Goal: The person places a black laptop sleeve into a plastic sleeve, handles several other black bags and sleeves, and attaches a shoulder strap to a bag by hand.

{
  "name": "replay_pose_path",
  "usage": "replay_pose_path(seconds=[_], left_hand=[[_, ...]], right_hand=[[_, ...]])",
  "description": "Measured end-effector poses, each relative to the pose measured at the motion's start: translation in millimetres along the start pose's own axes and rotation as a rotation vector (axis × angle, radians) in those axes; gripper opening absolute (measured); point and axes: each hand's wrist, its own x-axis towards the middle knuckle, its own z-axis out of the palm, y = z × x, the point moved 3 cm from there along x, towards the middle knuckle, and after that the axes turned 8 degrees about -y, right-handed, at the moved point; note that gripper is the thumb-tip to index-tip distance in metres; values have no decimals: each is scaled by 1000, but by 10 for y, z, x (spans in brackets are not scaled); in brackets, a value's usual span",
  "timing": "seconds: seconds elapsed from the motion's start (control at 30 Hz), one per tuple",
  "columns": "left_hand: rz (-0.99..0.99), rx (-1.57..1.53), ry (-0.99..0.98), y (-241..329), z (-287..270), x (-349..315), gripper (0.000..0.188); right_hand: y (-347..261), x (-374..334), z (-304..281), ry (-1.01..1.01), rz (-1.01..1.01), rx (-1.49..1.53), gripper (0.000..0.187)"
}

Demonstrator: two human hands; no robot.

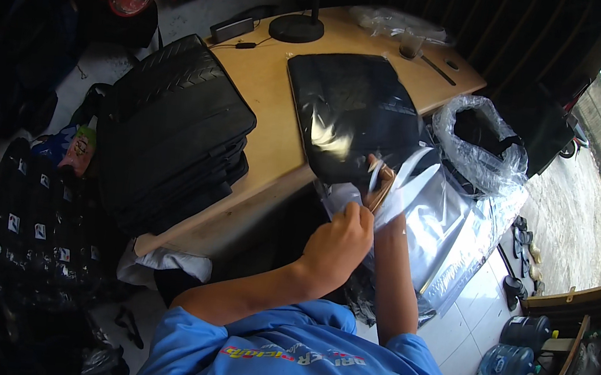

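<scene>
A black, flat fabric item inside a clear plastic bag (355, 101) lies on the table, its near end at the table's front edge. My right hand (381, 185) is at that near end, its fingers bent around the loose plastic. White strip-like pieces (415, 172) stick up beside it, partly blurred. Just below, my left hand (341, 238) is closed in a fist close against the right hand; what its fingers pinch is hidden. Clear plastic sheets or bags (452, 223) spread out to the right of my right forearm.
Folded black bags (175, 114) are stacked on the left of the wooden table (265, 72). A lamp base (296, 28), a cup (411, 44) and crumpled plastic stand toward the back. An opened plastic sack (479, 145) is on the right. Water bottles (510, 363) lie lower right.
</scene>
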Motion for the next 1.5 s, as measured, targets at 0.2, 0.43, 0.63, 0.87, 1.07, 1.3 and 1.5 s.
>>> replay_pose_path(seconds=[0.2,0.43,0.63,0.87,1.07,1.3,1.5], left_hand=[[-1,-55,118,-50,-8,-156,36],[-26,-200,133,-277,88,-438,41],[-216,-728,230,-579,131,-434,52],[-601,-2116,-162,-672,833,-351,30],[-626,-1982,-315,-465,601,-465,38],[-463,-1870,-507,-416,565,-459,42],[-117,-1491,-359,-761,-216,272,19]], right_hand=[[-10,-184,438,130,-506,-1451,20],[185,140,368,278,-213,230,23],[58,18,303,243,-133,240,34],[113,2,277,271,-103,249,31],[-70,-45,27,205,-455,177,21],[-326,-247,-24,205,-542,365,33],[-616,-423,-557,336,-370,300,26]])
